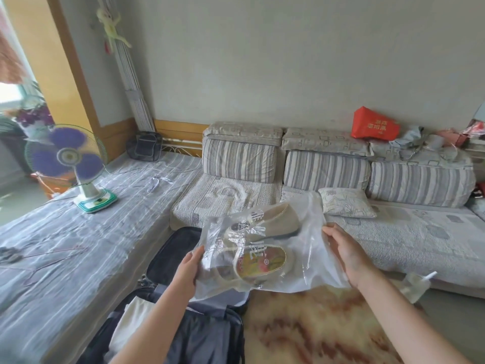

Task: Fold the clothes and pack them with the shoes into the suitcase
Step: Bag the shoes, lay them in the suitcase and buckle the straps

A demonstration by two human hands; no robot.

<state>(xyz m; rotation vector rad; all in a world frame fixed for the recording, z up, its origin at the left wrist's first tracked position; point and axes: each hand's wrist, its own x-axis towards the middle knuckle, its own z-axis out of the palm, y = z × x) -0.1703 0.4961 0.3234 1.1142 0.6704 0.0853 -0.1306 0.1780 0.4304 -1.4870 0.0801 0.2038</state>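
Note:
Both my hands hold a clear plastic bag (309,261) with a pair of beige shoes (265,232) inside, one on its side and one showing a flowered insole. My left hand (187,269) grips the bag's left edge; my right hand (346,256) grips its right edge. The bag hangs above the open dark suitcase (170,261) on the floor. In the suitcase's near half lie folded white clothes (131,327) and grey fabric (207,342).
A striped bed (65,245) with a table fan (70,161) runs along the left. A grey sofa (393,232) with cushions stands behind the bag. A patterned rug (315,329) and a plastic cup with a straw (417,283) are at the lower right.

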